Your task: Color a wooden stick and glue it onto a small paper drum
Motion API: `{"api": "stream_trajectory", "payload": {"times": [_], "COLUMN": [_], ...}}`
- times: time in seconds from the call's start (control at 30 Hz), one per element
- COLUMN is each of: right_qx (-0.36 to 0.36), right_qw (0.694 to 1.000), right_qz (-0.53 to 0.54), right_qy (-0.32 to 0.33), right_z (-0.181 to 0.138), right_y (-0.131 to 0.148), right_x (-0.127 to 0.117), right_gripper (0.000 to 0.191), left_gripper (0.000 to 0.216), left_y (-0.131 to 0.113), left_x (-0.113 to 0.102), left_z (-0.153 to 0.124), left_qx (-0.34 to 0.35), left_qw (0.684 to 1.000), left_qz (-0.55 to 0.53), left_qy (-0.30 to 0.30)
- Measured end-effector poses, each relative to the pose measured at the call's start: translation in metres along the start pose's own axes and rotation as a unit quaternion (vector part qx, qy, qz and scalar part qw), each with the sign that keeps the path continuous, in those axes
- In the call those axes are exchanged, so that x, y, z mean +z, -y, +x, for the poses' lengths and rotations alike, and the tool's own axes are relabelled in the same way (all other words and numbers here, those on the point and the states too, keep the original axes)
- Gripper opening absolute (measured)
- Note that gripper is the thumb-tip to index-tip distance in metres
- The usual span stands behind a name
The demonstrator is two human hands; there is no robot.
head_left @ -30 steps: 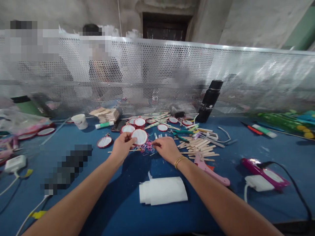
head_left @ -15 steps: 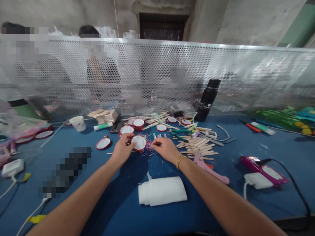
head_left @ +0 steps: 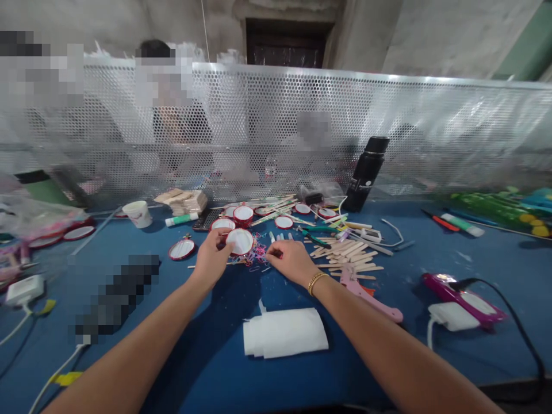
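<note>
My left hand (head_left: 211,257) pinches a round white disc with a red rim (head_left: 240,242) by its left edge, tilted above the blue table. My right hand (head_left: 291,260) is beside a small heap of thin pink, purple and blue loops (head_left: 257,253). Its thumb and fingers are pressed together; anything between them is too small to make out. Similar red-rimmed discs lie behind, some stacked (head_left: 243,214), and one disc lies to the left (head_left: 181,249).
Wooden craft sticks (head_left: 351,256), a pink glue gun (head_left: 371,296) and green-handled pliers (head_left: 317,233) lie right. A white roll (head_left: 285,333) lies in front. A black bottle (head_left: 366,175) stands before the perforated metal screen (head_left: 259,115), with people beyond. A paper cup (head_left: 137,214) stands left.
My left hand has shifted slightly left and up with the disc, away from my right hand. My right hand has barely moved beside the coloured loops.
</note>
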State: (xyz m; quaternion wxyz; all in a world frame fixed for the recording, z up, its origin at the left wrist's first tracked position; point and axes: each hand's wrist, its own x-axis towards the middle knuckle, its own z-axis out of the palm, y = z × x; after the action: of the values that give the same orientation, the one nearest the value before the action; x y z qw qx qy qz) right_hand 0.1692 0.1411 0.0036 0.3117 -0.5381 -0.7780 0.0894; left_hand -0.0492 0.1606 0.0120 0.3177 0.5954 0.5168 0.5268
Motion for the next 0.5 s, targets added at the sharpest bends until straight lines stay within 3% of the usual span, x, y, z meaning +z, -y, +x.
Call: {"api": "stream_trajectory", "payload": {"times": [0.37,0.5], "right_qx": [-0.044,-0.065], "right_qw": [0.988,0.983], "right_qz": [-0.144,-0.17], "right_qy": [-0.042,-0.032], "right_z": [0.015,0.019], "right_y": [-0.005,-0.007], "right_x": [0.013,0.019], "right_gripper": [0.026,0.022], "left_gripper": [0.04,0.039], "left_y": [-0.001,-0.005], "left_x": [0.003,0.003], "left_z": [-0.004,-0.005], "left_qx": [0.002,0.003], "left_qw": [1.0,1.0], "left_qz": [-0.003,-0.005], "left_qy": [0.015,0.024]}}
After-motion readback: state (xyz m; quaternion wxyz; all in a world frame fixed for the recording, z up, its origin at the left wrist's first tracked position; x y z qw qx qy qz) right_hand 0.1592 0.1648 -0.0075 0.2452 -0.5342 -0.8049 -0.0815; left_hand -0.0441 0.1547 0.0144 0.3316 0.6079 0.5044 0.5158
